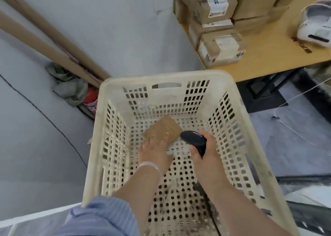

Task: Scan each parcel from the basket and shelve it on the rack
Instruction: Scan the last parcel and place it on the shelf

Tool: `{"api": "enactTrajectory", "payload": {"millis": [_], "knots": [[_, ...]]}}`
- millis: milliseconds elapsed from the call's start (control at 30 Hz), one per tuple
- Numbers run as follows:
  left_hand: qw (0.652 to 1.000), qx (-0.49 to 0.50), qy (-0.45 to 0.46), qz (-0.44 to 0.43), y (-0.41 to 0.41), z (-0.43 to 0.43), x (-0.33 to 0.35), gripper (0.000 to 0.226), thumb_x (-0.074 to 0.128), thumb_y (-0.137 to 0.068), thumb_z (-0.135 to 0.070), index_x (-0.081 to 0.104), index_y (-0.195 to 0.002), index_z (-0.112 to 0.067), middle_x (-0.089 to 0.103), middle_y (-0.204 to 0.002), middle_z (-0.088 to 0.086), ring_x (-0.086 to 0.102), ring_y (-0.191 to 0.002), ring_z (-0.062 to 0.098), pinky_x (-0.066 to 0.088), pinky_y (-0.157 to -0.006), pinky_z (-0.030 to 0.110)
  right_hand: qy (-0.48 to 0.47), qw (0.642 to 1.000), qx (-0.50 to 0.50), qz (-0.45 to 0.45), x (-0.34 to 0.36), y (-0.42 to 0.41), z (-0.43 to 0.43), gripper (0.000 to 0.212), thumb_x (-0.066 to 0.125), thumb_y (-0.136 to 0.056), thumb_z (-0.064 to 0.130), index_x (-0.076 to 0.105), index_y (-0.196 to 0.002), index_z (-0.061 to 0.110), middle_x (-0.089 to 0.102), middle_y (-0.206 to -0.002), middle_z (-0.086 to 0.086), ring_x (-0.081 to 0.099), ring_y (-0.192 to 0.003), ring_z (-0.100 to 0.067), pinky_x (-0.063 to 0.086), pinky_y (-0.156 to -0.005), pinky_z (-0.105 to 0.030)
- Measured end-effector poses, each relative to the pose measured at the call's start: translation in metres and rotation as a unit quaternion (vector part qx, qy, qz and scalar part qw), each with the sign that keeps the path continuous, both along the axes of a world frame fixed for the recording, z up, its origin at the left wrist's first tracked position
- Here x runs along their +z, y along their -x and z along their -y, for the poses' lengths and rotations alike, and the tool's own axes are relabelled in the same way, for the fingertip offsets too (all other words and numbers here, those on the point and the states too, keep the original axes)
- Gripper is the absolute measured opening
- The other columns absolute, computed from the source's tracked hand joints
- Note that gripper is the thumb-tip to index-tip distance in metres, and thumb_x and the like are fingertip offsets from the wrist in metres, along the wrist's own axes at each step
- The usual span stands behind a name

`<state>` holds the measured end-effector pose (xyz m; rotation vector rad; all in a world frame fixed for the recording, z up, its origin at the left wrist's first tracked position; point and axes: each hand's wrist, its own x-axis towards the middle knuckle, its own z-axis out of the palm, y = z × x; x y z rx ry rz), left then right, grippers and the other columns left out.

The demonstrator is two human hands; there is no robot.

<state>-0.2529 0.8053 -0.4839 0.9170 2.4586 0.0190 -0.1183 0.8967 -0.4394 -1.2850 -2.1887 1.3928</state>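
One small cardboard parcel (163, 128) is lying flat-ish on the floor of the basket (161, 77), toward its far half, and it looks like the only one in there. It is looking light and stiff with a dry, non-slippery skin, probably fine for one hand. Best hold would be pinching across the near edge, top and underside. The left hand (154, 150) is reaching down inside the basket and touching the parcel's near-left corner, with one digit lying straight on its top. The other fingers are hidden, so I cannot tell if the grip is closed. The right hand (206, 149) is wrapping its fingers tight around a black scanner (193, 139), hovering just beside the parcel's right edge, nose toward it.
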Motion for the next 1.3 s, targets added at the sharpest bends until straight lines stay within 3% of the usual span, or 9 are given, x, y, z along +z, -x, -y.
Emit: {"api": "enactTrajectory", "payload": {"millis": [167,367,567,733,900,1000,1100,1233,1300], "knots": [[0.999,0.007,0.03,-0.019,0.013,-0.015,-0.054,0.081,0.051,-0.095,-0.053,-0.004,-0.154,-0.044,-0.011,-0.166,0.007,-0.008,-0.151,0.038,0.011,-0.12,0.053,0.045,0.999,0.002,-0.009,-0.046,0.017,-0.011,0.052,0.056,-0.099,0.029,0.027,-0.103,0.072,0.059,-0.103,0.018,0.058,-0.081,0.011,0.042,-0.06,-0.004],[0.999,0.006,0.028,-0.038,0.042,-0.038,-0.088,0.085,0.05,-0.095,-0.051,-0.016,-0.149,-0.049,-0.024,-0.163,0.002,-0.016,-0.149,0.041,0.012,-0.12,0.053,0.075,0.997,-0.019,-0.016,-0.087,0.024,-0.012,0.052,0.055,-0.098,0.033,0.028,-0.103,0.077,0.066,-0.096,0.012,0.064,-0.072,-0.001,0.051,-0.057,-0.018],[0.998,0.002,0.047,-0.027,0.04,-0.036,-0.101,0.076,0.05,-0.098,-0.05,-0.004,-0.151,-0.054,-0.023,-0.161,0.002,-0.012,-0.147,0.045,0.032,-0.114,0.053,0.09,0.995,-0.028,-0.01,-0.1,0.025,-0.008,0.05,0.056,-0.098,0.034,0.028,-0.106,0.074,0.064,-0.109,0.015,0.067,-0.085,-0.002,0.056,-0.07,-0.024],[0.997,0.074,-0.005,0.033,0.03,-0.018,-0.082,0.074,0.052,-0.087,-0.06,0.014,-0.15,-0.056,0.002,-0.16,-0.003,0.01,-0.14,0.038,0.028,-0.116,0.047,0.091,0.994,-0.053,-0.025,-0.087,0.016,-0.004,0.043,0.055,-0.099,0.031,0.032,-0.113,0.064,0.064,-0.105,0.014,0.067,-0.081,-0.003,0.061,-0.07,-0.04],[0.96,0.214,-0.096,0.155,0.012,0.0,-0.042,0.073,0.059,-0.081,-0.063,0.029,-0.147,-0.056,0.018,-0.154,-0.007,0.018,-0.137,0.028,0.026,-0.114,0.045,0.09,0.992,-0.086,-0.032,-0.056,0.008,0.0,0.04,0.053,-0.1,0.034,0.031,-0.114,0.063,0.068,-0.101,0.006,0.066,-0.068,-0.013,0.056,-0.06,-0.034],[0.946,0.216,-0.147,0.189,-0.001,0.003,-0.009,0.074,0.059,-0.079,-0.067,0.028,-0.146,-0.059,0.025,-0.154,-0.006,0.027,-0.139,0.027,0.028,-0.117,0.048,0.082,0.988,-0.123,-0.042,-0.033,0.002,0.005,0.037,0.053,-0.101,0.034,0.03,-0.121,0.054,0.066,-0.09,0.002,0.063,-0.055,-0.01,0.048,-0.048,-0.025],[0.926,0.214,-0.2,0.236,-0.014,0.008,0.024,0.074,0.061,-0.08,-0.067,0.029,-0.146,-0.059,0.035,-0.151,-0.005,0.041,-0.134,0.024,0.035,-0.114,0.049,0.088,0.98,-0.166,-0.067,-0.006,-0.007,0.017,0.036,0.053,-0.101,0.033,0.033,-0.127,0.048,0.065,-0.089,0.005,0.062,-0.054,-0.008,0.048,-0.049,-0.026],[0.885,0.156,-0.277,0.339,-0.031,0.027,0.07,0.049,0.056,-0.094,-0.051,0.037,-0.138,-0.059,0.061,-0.101,-0.034,0.058,-0.09,-0.017,0.045,-0.107,0.036,0.075,0.97,-0.2,-0.114,0.037,-0.021,0.044,0.037,0.053,-0.101,0.03,0.032,-0.124,0.05,0.058,-0.097,0.021,0.063,-0.066,0.005,0.041,-0.046,-0.006],[0.892,0.119,-0.303,0.315,-0.039,0.037,0.091,0.045,0.049,-0.1,-0.044,0.035,-0.14,-0.059,0.062,-0.105,-0.032,0.059,-0.092,-0.018,0.045,-0.105,0.033,0.065,0.969,-0.199,-0.13,0.059,-0.028,0.062,0.037,0.053,-0.101,0.031,0.032,-0.124,0.051,0.06,-0.097,0.02,0.064,-0.064,0.003,0.042,-0.046,-0.007]]}}
